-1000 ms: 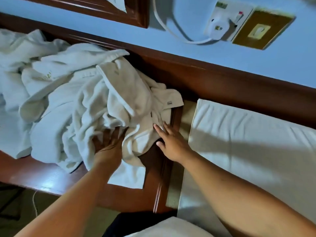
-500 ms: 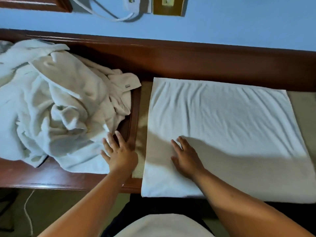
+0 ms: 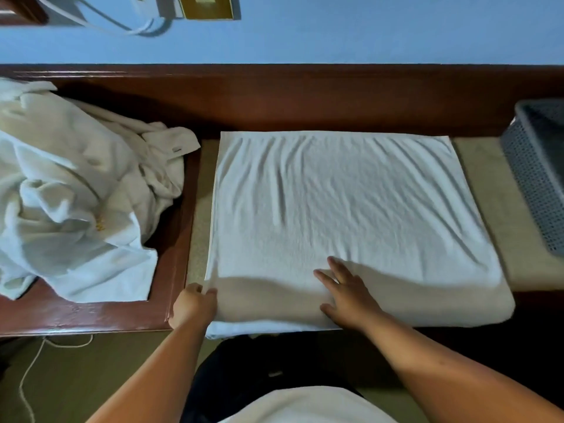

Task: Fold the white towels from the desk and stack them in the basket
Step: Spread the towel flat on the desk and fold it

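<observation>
A flat towel (image 3: 351, 215), white and lightly creased, lies spread on the beige section (image 3: 485, 178) of the counter (image 3: 91, 315), its far edge close to the dark wooden back panel (image 3: 305, 99) and its near edge hanging just over the front; the left hand (image 3: 193, 306) is at the towel's near left corner, fingers curled and pinching the edge there; the right hand (image 3: 345, 288) rests on top of the same towel near its front edge, palm down, fingers straight and spread, pressing the cloth flat; to the left, on the red-brown wooden part of the counter, sits a heap of towels (image 3: 70, 203), white and crumpled, unfolded, one small tag showing on its right side, and it lies apart from the flat towel with a strip of wood and beige top between them; at the far right a grey basket (image 3: 540, 175) with a perforated wall stands on the beige section, cut off by the frame's edge, and what it holds cannot be seen; behind everything is a pale blue wall (image 3: 335, 32) carrying a brass-coloured plate (image 3: 207, 7) and a looping white cable (image 3: 122, 25); a thin white cord (image 3: 27, 377) trails on the floor below the counter.
</observation>
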Action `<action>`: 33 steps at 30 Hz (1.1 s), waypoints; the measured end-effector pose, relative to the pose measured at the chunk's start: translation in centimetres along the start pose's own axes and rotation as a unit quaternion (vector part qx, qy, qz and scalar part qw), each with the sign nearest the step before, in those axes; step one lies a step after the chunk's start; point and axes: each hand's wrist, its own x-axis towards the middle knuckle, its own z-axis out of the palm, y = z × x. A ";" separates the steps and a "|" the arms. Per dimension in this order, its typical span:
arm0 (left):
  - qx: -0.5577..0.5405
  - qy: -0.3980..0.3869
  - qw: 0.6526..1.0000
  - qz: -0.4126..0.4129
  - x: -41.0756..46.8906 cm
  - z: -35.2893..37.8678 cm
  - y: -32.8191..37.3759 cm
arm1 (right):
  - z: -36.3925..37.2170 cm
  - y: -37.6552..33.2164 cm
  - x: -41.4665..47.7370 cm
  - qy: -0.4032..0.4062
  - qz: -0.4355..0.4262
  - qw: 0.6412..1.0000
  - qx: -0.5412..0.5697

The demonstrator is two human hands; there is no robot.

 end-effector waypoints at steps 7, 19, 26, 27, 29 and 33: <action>0.161 0.085 0.965 0.189 -3.0 1.7 -0.2 | 1.0 0.2 -2.1 0.009 0.050 0.998 0.048; 0.249 -0.091 0.846 0.463 -7.0 5.2 3.0 | 2.3 1.8 -6.5 0.015 0.083 0.994 0.074; 0.274 -0.080 0.845 0.452 -8.8 8.9 6.4 | 1.5 9.6 -8.2 0.035 0.087 0.994 0.065; 0.269 -0.075 0.851 0.446 -9.5 9.7 7.2 | 1.3 11.4 -8.6 0.034 0.090 0.994 0.058; 0.263 -0.067 0.858 0.437 -11.2 12.2 9.3 | 0.6 16.2 -9.6 0.040 0.103 0.992 0.053; 0.265 -0.062 0.853 0.444 -15.0 17.1 13.8 | -1.1 25.5 -11.0 0.049 0.140 0.987 0.057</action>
